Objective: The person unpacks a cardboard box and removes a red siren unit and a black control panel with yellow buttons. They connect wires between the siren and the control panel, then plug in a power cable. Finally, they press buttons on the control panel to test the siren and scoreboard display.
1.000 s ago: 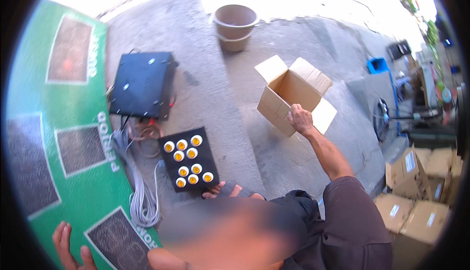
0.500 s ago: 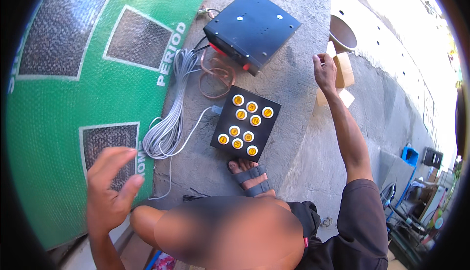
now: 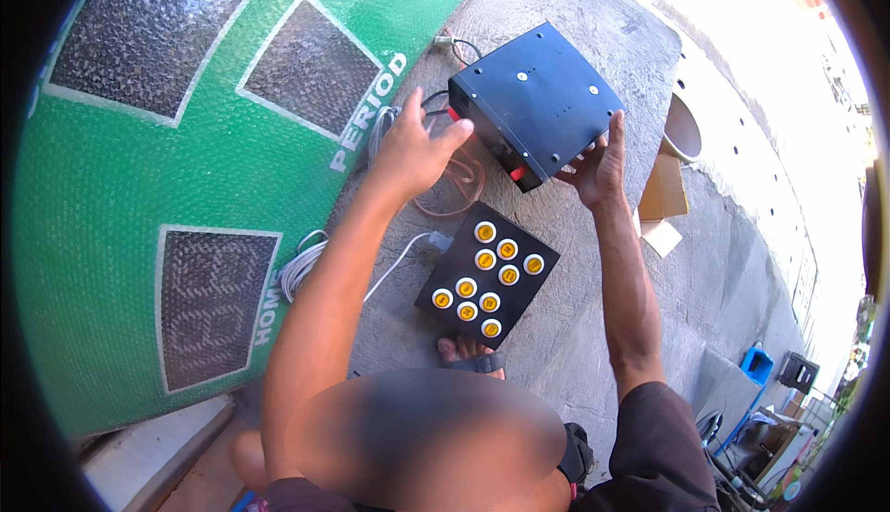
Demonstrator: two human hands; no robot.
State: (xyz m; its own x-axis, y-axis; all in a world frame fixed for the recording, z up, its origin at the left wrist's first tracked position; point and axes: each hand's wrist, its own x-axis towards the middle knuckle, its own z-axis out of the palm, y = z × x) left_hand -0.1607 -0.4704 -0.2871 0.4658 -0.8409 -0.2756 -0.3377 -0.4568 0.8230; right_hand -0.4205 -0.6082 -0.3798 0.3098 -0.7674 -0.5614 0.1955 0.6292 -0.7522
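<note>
at far left lay a green board (image 3: 102, 234) with dark panels (image 3: 218, 308). beside its edge sat a pale coil (image 3: 298, 273). the left hand (image 3: 414, 150) was open, thumb and fingers spread, at the left end of the black box (image 3: 547, 95); whether the thumb touched it could not be told. the pad (image 3: 519, 299) — black, with yellow buttons (image 3: 485, 232) — lay on the near side of the box, a sandalled foot (image 3: 459, 350) just beside it. the box was between the two hands, over the concrete (image 3: 603, 39). the right hand (image 3: 598, 167) was at its right corner, thumb up, fingers partly hidden — whether they gripped could not be told. farther right were a carton (image 3: 661, 195), a bucket (image 3: 683, 127) and a blue crate (image 3: 756, 364).
</note>
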